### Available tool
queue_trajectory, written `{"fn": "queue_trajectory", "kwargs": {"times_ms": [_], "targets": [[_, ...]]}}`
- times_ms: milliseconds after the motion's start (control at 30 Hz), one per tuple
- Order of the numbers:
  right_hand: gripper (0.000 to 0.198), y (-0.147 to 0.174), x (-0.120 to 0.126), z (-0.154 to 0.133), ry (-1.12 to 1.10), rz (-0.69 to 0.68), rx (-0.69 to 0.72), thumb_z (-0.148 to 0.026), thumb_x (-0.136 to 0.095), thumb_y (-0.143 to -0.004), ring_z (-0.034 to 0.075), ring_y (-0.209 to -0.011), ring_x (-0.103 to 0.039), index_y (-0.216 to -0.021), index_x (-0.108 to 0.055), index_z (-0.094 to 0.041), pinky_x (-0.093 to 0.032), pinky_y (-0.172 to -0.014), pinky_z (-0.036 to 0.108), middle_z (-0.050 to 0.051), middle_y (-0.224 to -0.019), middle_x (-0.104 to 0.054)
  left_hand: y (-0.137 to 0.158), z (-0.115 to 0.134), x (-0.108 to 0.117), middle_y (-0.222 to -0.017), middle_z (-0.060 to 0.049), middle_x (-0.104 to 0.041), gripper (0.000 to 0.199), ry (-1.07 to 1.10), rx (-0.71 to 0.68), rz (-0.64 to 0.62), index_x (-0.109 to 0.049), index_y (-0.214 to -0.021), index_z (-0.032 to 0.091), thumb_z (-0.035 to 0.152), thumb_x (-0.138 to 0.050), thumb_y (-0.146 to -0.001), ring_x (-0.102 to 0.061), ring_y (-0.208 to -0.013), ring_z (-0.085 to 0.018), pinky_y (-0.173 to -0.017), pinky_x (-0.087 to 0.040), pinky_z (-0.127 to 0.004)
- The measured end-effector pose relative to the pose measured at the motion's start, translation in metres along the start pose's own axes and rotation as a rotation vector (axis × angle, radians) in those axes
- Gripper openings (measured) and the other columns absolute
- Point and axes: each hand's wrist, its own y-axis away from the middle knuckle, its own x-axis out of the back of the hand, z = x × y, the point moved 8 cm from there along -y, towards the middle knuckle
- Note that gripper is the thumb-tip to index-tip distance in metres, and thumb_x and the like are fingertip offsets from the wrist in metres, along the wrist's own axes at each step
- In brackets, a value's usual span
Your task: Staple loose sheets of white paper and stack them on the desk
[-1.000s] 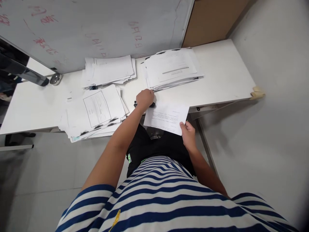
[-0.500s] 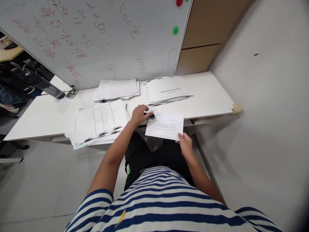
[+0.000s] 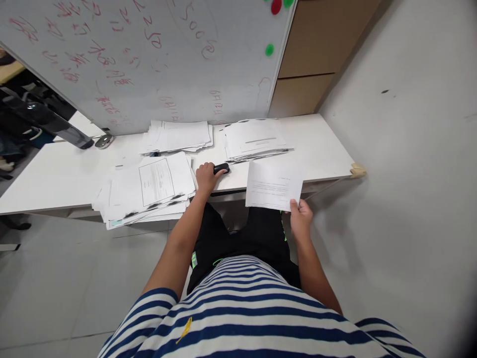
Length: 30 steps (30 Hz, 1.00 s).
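My left hand (image 3: 206, 177) is closed on a small black stapler (image 3: 222, 168), which sits at the front part of the white desk. My right hand (image 3: 301, 218) pinches the lower right corner of a printed sheet of paper (image 3: 274, 186). That sheet is held up over the desk's front edge and my lap, apart from the stapler. I cannot tell whether it is one sheet or several. Just left of my left hand lies a spread pile of papers (image 3: 156, 184), its top sheet showing a framed block of print.
Two more paper stacks, a left one (image 3: 182, 135) and a right one (image 3: 257, 136), lie along the back of the desk (image 3: 316, 149) below a whiteboard (image 3: 223, 59). A dark bottle (image 3: 59, 127) leans at the left. A wall (image 3: 402, 174) closes off the right side.
The sheet in my right hand has moved right, away from the stapler. My left hand has shifted slightly left and up with the stapler, which no longer overlaps the sheet's corner.
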Motion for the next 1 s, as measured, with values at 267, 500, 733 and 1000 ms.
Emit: {"fn": "queue_trajectory", "kwargs": {"times_ms": [267,500,733,1000], "targets": [[0.031,0.009,-0.011,0.013,-0.058,-0.057,-0.035,-0.051,-0.067,-0.083,0.013,-0.058,-0.05,-0.083,-0.066,-0.019,-0.041,-0.055,0.027,-0.002,-0.067,-0.063,0.001,0.003,-0.001,-0.1,-0.014,-0.064,0.046,0.024,0.011,-0.022,-0.058,-0.094,0.021,0.066,-0.051,-0.089,-0.055,-0.1,-0.03,-0.08,-0.034,-0.037],[0.039,-0.004,-0.072,-0.012,-0.167,-0.134,-0.082,-0.055,-0.068,-0.079,0.014,-0.061,-0.059,-0.092,-0.066,-0.018,-0.047,-0.049,0.026,0.005,-0.087,-0.072,0.003,0.002,-0.003,-0.104,-0.015,-0.064,0.03,0.007,0.008,-0.045,-0.059,-0.098,0.021,0.049,-0.051,-0.094,-0.055,-0.103,-0.032,-0.082,-0.034,-0.039],[0.043,-0.072,-0.255,-0.065,-0.153,-0.429,-0.071,-0.064,-0.059,-0.085,0.013,-0.047,-0.057,-0.084,-0.057,-0.021,-0.053,-0.048,0.028,-0.003,-0.059,-0.057,0.0,0.001,-0.009,-0.098,-0.012,-0.066,0.039,0.106,-0.029,-0.105,-0.063,-0.094,0.021,0.059,-0.064,-0.084,-0.058,-0.099,-0.031,-0.082,-0.037,-0.039],[0.045,-0.091,-0.467,-0.067,-0.061,-0.672,-0.213,-0.059,-0.052,-0.093,0.017,-0.065,-0.068,-0.111,-0.057,-0.018,-0.059,-0.058,0.031,0.002,-0.075,-0.063,0.002,0.006,-0.011,-0.099,-0.013,-0.065,0.054,0.085,-0.053,-0.057,-0.063,-0.097,0.02,0.072,-0.054,-0.084,-0.057,-0.098,-0.03,-0.08,-0.036,-0.04]]}}
